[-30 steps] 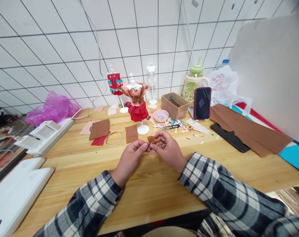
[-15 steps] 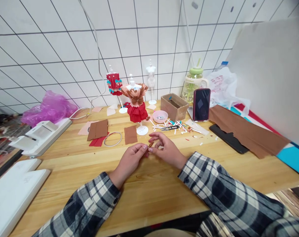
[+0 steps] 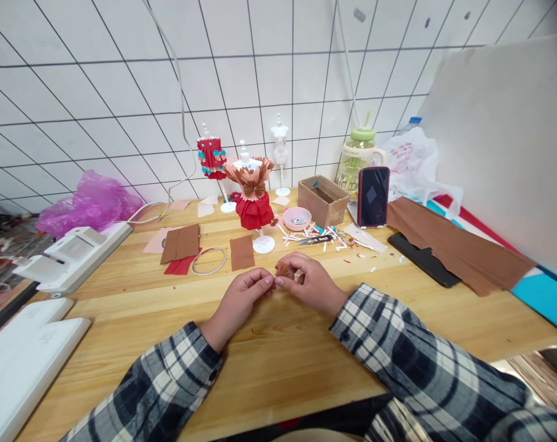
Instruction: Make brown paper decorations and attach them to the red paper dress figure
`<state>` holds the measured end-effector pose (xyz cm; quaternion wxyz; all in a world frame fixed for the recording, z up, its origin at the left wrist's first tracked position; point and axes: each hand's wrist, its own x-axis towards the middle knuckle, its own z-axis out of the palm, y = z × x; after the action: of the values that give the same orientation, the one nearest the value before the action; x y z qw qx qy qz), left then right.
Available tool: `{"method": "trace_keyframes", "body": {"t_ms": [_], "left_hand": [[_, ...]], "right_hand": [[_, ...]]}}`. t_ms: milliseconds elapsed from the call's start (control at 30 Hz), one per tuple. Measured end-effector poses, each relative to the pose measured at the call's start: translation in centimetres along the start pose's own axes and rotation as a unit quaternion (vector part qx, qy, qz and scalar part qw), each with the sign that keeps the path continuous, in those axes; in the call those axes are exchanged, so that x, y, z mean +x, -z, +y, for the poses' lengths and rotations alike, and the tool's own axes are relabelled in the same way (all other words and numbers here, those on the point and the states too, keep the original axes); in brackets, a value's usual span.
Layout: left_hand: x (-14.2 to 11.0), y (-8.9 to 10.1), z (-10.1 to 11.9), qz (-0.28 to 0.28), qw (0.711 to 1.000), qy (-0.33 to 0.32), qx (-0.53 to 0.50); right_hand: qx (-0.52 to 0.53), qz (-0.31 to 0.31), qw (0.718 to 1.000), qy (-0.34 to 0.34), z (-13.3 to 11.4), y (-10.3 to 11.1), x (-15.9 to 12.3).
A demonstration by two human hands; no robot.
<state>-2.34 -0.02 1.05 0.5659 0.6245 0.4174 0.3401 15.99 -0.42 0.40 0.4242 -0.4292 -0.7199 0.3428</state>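
Observation:
A small brown pleated paper fan (image 3: pixel 284 269) is pinched between my fingers, low over the table. My left hand (image 3: pixel 242 302) holds its lower end with thumb and forefinger. From the other side my right hand (image 3: pixel 314 283) grips its spread folds, partly covering them. Just beyond stands a mini dress form (image 3: pixel 253 212) in a red skirt, with brown and pink pleated pieces on its top. A brown paper square (image 3: pixel 242 253) lies to the left of its round white base.
Small scissors (image 3: pixel 316 240) lie among paper scraps by a pink bowl (image 3: pixel 297 218) and a cardboard box (image 3: pixel 323 201). A phone (image 3: pixel 373 196) stands at right, near long brown paper (image 3: pixel 462 242). At left are a wire ring (image 3: pixel 208 261) and a power strip (image 3: pixel 86 258).
The brown fan has turned and spread, so more of its pleats show. My right fingers have closed in around it. The whole view has shifted slightly.

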Motion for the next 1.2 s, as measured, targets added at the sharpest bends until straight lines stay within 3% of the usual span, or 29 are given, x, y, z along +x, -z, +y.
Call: {"method": "trace_keyframes", "body": {"t_ms": [167,333,467,800,1000,1200], "left_hand": [[0.0,0.0,-0.2,0.015,1.000,0.012,-0.002],[-0.2,-0.1,0.2,-0.004,0.999,0.003,0.043],[-0.2,-0.1,0.4,-0.002,0.999,0.005,0.053],[-0.3,-0.2,0.2,-0.006,0.998,0.006,0.065],[-0.1,0.0,0.1,0.005,0.997,-0.012,0.077],[0.0,0.3,0.0,0.005,0.996,-0.021,0.082]], "right_hand": [[0.072,-0.033,0.997,-0.011,-0.3,-0.1,-0.4],[0.018,-0.005,0.999,0.044,-0.5,-0.1,-0.4],[0.003,-0.005,0.999,0.044,-0.2,-0.1,-0.3],[0.089,-0.051,0.995,-0.015,-0.6,0.0,-0.4],[0.107,-0.034,0.993,-0.035,-0.6,0.4,-0.1],[0.236,-0.094,0.959,-0.123,-0.1,1.0,0.4]]}}
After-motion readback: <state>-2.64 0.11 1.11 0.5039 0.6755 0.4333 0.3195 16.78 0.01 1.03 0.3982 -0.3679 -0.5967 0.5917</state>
